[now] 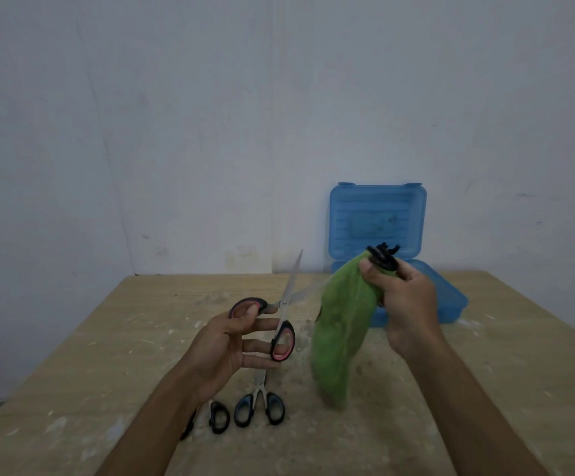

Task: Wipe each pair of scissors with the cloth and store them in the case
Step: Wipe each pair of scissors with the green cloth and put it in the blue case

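My left hand [236, 341] holds black-and-pink-handled scissors [281, 316] by the handle loops, blades spread apart and pointing up and away. My right hand [404, 300] grips a green cloth [339, 333] that hangs down to the table, together with a small black object [384, 255] sticking out above my fingers. A blue plastic case [451, 297] stands open behind my right hand, its lid [377, 221] upright against the wall. Two more pairs of scissors lie near the front edge: one with blue-and-black handles [260, 405], one with black handles [217, 419] partly hidden by my left forearm.
The wooden table [107, 355] is dusty with pale smears. A grey wall stands right behind it. The table's left edge runs diagonally at the lower left.
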